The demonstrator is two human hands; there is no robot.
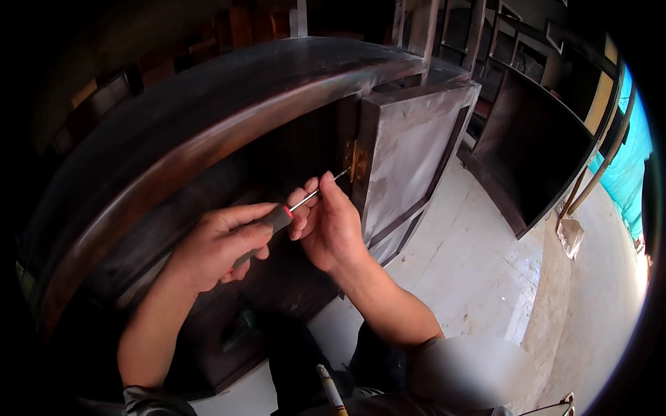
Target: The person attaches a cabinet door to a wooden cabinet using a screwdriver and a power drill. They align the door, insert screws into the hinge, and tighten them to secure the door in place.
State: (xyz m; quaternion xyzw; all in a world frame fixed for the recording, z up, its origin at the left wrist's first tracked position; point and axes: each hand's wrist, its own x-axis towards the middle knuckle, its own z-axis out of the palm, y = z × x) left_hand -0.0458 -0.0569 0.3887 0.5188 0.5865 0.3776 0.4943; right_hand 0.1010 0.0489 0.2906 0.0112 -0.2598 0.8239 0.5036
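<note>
A screwdriver (277,218) with a dark handle, a red collar and a thin metal shaft is held in my left hand (225,243), fingers wrapped around the handle. My right hand (329,225) closes its thumb and fingers about the shaft close to the tip. That tip reaches a brass-coloured hinge (356,163), which joins a cabinet door (416,139) to the dark wooden cabinet (208,132). The door stands swung out to the right. Whether a screw sits at the tip is too small to tell.
The cabinet's curved top edge arches above my hands, over a dark interior. To the right, pale floor (458,256) leads to another dark wooden piece (534,145) and a turquoise sheet (624,166). A lit cigarette (331,390) shows at the lower edge.
</note>
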